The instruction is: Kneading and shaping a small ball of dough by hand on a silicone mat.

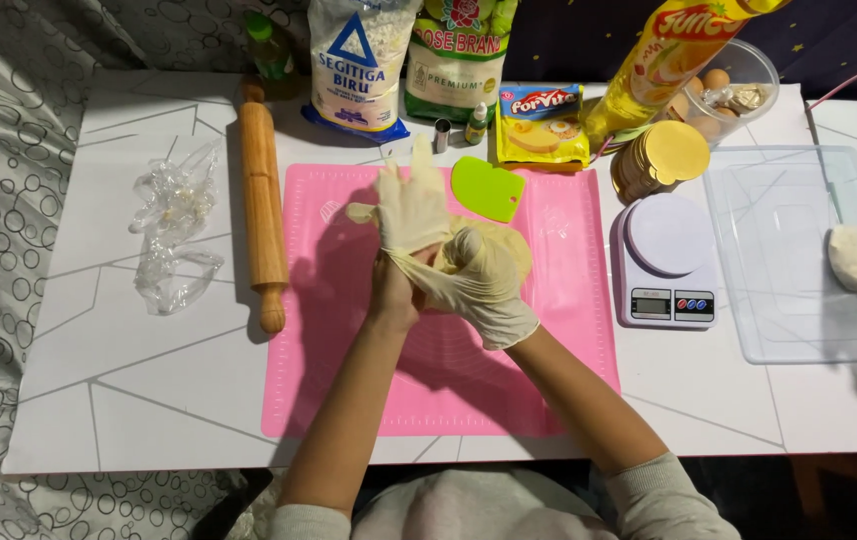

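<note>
1. Cream glove (411, 205): I see it half drawn over my left hand (394, 290), above the pink mat (569, 300).
2. Right hand (484, 280), already gloved, pinches and stretches its cuff.
3. Left hand: open inside the glove.
4. Green scraper (489, 188), rolling pin (263, 200), scale (667, 262) nearby.

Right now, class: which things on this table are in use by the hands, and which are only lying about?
In use:
left hand, half inside a glove
right hand, gloved, pulling that glove on
mat, below the hands

Lying about:
rolling pin
scraper
scale
plastic wrap
clear tray
gold discs
</note>
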